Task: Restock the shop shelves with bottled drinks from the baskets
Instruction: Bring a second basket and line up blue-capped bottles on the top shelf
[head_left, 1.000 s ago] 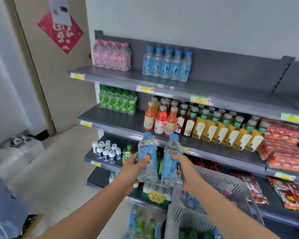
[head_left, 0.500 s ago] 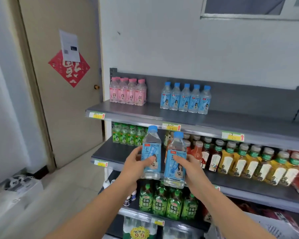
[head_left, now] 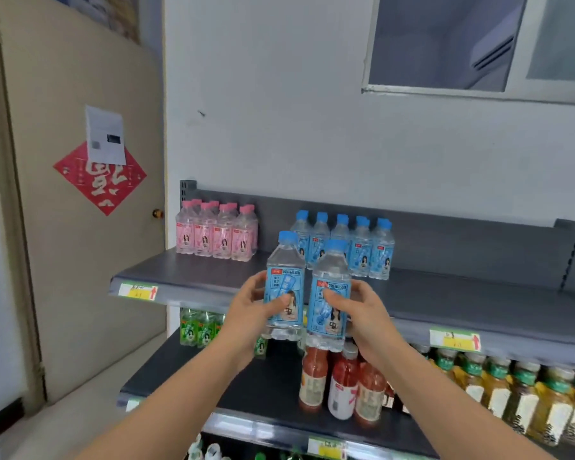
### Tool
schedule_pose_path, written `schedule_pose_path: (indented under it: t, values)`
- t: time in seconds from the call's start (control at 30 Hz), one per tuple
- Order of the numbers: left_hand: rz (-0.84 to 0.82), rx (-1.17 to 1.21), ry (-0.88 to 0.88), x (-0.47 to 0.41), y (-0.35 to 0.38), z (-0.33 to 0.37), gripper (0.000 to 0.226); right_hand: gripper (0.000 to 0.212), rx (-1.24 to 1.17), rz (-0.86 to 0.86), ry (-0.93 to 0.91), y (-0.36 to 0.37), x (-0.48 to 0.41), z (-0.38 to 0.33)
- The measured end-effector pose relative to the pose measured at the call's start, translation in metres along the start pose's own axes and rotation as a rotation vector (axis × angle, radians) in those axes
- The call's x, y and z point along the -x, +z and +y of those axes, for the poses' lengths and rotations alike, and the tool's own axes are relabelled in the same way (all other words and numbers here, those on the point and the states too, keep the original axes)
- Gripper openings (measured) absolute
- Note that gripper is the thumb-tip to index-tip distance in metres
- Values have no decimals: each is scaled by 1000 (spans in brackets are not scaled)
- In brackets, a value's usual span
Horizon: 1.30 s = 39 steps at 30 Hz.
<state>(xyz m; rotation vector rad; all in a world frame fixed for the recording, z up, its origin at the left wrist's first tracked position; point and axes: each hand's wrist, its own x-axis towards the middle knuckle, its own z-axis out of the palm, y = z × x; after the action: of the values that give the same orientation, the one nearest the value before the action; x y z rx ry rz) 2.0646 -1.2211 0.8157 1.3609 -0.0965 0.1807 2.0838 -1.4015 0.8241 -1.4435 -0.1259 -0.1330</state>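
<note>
Currently held: left hand (head_left: 246, 313) grips left soda bottle (head_left: 284, 277); right hand (head_left: 362, 317) grips right soda bottle (head_left: 331, 273); both upright, side by side.
Destination: top shelf (head_left: 213, 277), just beyond.
Far stock: matching blue-capped row (head_left: 346, 250); pink-capped bottles (head_left: 216, 234) left.
Progress: both bottles unplaced.

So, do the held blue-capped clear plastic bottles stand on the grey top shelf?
No, left hand and right hand hold them in mid-air.

Shelf (head_left: 462, 293): pink bottles (head_left: 216, 234), blue bottles (head_left: 362, 250)
</note>
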Motion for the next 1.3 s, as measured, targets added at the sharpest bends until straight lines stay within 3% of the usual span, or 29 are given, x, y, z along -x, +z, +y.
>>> schedule_pose_path:
  t: [0.3,0.53,0.7,0.87,1.3]
  values:
    - [4,12,73,-75,-14,18,42,53,11,-19,-1,-1,-96,-9]
    - [-8,46,67,-128,-37,14,53,36,54,-40,26,22,-163,5]
    - [-25,48,63,-153,-46,7,49,41,135,-9,20,38,-204,21]
    - [-36,50,60,-168,-53,-3,49,46,170,34,12,49,-233,39]
    - [-46,32,49,-189,-52,-16,47,36,284,144,-38,51,-270,52]
